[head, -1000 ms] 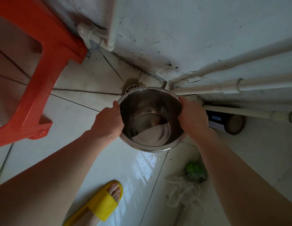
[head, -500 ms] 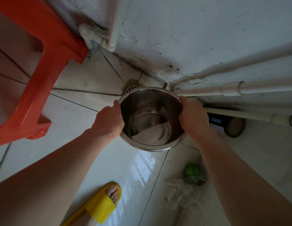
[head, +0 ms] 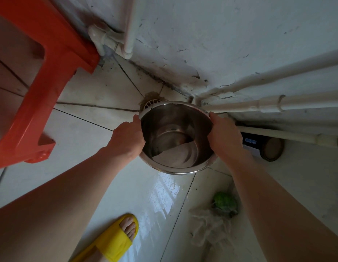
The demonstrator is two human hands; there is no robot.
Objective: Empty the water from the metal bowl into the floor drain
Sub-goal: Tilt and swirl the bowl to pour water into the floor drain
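I hold a round metal bowl (head: 175,127) above the tiled floor with both hands. My left hand (head: 127,139) grips its left rim and my right hand (head: 224,138) grips its right rim. The bowl's mouth faces me, and a reflection lies across its shiny bottom; whether water is inside I cannot tell. The white grated floor drain (head: 150,103) sits in the corner by the wall, just past the bowl's far rim, which hides most of it.
An orange plastic stool (head: 32,87) stands at the left. White pipes (head: 277,103) run along the wall at the right, with a dark can (head: 271,148) under them. A mop head with a green piece (head: 224,202) lies at lower right. My yellow slipper (head: 115,241) rests on wet tile.
The bowl and both hands have stayed almost where they were; the view has shifted only slightly.
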